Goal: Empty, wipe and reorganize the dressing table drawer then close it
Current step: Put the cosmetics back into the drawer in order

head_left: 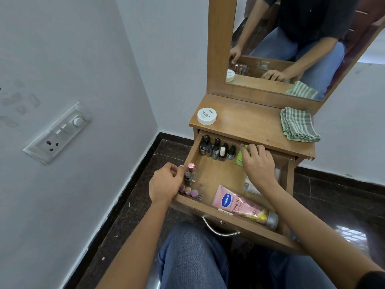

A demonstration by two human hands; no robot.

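The wooden drawer (216, 178) of the dressing table stands pulled open. Several dark nail polish bottles (215, 150) line its back wall. My right hand (257, 163) reaches into the back of the drawer and grips a green bottle (240, 158). My left hand (166, 182) rests on the drawer's left edge with fingers curled, next to several pink-capped lipsticks (190, 181); I cannot tell whether it holds one. A pink Vaseline tube (243, 206) lies along the front wall. A clear packet (251, 185) lies partly hidden under my right forearm.
On the tabletop (250, 124) sit a white round jar (206, 116) at the left and a folded green checked cloth (298, 125) at the right. A mirror (291, 44) rises behind. A wall with a switch panel (60, 132) is to the left. My knees are below the drawer handle (218, 231).
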